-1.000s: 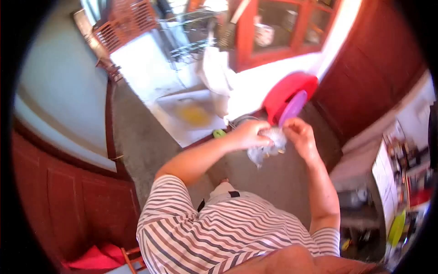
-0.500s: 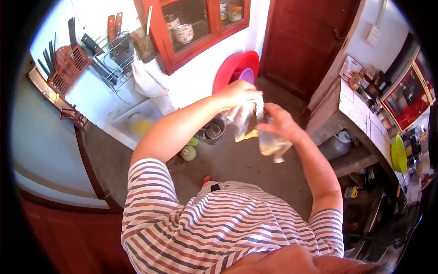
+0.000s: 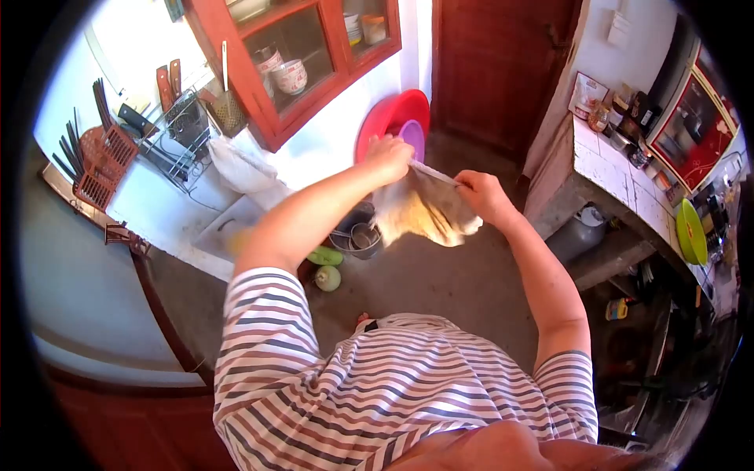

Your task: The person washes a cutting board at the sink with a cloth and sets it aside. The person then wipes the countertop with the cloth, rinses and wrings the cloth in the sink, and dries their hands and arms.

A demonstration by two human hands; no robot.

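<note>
Grey floor [image 3: 448, 290] spreads out before a red basin [image 3: 373, 125], which stands on edge by a white wall [image 3: 314, 149] with a purple basin [image 3: 414, 140] in front of it. Right of the red basin is a brown-red door [image 3: 503, 71]; above it and to its left hangs a red-framed cabinet [image 3: 334, 43] with patterned bowls [image 3: 290, 77] behind the glass. On the near side of the red basin, a person in a striped shirt [image 3: 408, 385] holds up a pale sheet [image 3: 420, 208]; whether it is cloth or plastic I cannot tell. Both hands grip it, well apart: the left hand [image 3: 390, 159] closes on one upper corner, overlapping the red basin's lower edge in view, and the right hand [image 3: 481, 195] pinches the other, right of that basin. Between them the top edge slopes down to the right, while the yellowish lower part hangs loose. Nearer than the red basin and slightly left sits a metal pot [image 3: 363, 239], with green vegetables [image 3: 327, 278] just beside it. Well right of the red basin, a tiled counter [image 3: 605, 169] bears jars [image 3: 598, 118]
</note>
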